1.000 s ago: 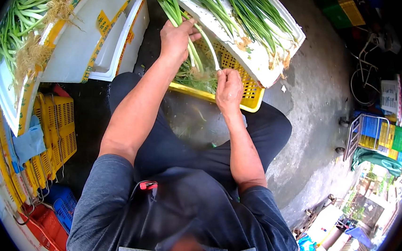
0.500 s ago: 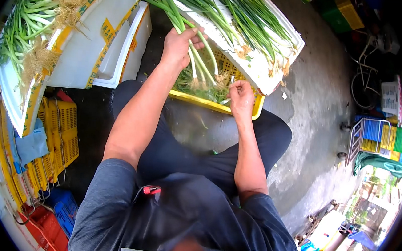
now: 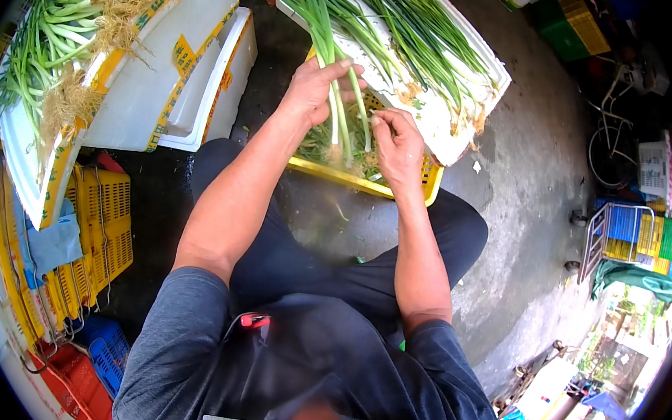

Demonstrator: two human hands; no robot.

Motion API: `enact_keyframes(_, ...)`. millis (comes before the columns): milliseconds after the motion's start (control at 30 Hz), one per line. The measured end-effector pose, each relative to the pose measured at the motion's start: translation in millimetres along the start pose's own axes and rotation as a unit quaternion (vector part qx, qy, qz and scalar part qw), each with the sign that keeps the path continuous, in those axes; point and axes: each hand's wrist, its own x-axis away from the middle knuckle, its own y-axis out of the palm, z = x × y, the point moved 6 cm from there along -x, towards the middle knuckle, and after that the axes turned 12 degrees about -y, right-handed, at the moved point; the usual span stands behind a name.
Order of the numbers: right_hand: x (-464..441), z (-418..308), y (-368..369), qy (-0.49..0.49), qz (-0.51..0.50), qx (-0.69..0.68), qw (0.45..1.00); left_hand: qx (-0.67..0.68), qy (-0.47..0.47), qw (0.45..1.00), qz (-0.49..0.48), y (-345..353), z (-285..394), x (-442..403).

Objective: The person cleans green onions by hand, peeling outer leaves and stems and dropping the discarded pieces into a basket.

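My left hand (image 3: pixel 314 90) is wrapped round a small bunch of green onions (image 3: pixel 339 127), their white ends and roots hanging down over a yellow basket (image 3: pixel 434 180). Close to the right of those white stalks is my right hand (image 3: pixel 400 145), its thumb and forefinger pinched together; what lies between the fingertips is too small to name. Leaves and trimmings (image 3: pixel 318 141) lie in the basket. Beyond it, more green onions (image 3: pixel 413 38) rest on a white foam lid (image 3: pixel 431 131).
At the upper left, rooted green onions (image 3: pixel 59 22) lie on a foam box (image 3: pixel 123 110). Yellow crates (image 3: pixel 110 224), a blue crate (image 3: pixel 110 354) and a red crate (image 3: pixel 74 383) stand at the left. A cart (image 3: pixel 598 238) and a bicycle (image 3: pixel 613 149) are at the right.
My left hand has shifted right and slightly down with the bunch. My right hand, earlier pinching a pale strand, moved right and down, then back left and up beside the stalks.
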Motion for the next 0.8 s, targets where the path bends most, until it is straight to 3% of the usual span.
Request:
enact_keyframes(267, -0.4, 13.8, 24.5, 0.095, -0.010, -0.009, 0.995, 0.008, -0.006, 1.000, -0.007, 6.9, -3.4, 4.7)
enact_keyframes(433, -0.7, 25.6, 33.1, 0.125, 0.017, -0.131, 0.983, -0.032, -0.022, 0.999, -0.024, 10.4, -9.9, 3.4)
enact_keyframes(567, 1.5, 38.8, 40.9, 0.181, 0.075, -0.261, 0.945, -0.047, -0.035, 0.997, -0.050, 10.8, -16.1, 1.8)
enact_keyframes(667, 6.1, 50.6, 45.8, 0.251, 0.063, -0.295, 0.920, -0.036, -0.062, 0.996, -0.059, 13.7, -17.7, 4.8)
enact_keyframes(800, 5.7, 43.8, 43.9, 0.264, 0.085, -0.373, 0.885, -0.044, -0.066, 0.995, -0.053, 15.4, -15.6, 6.7)
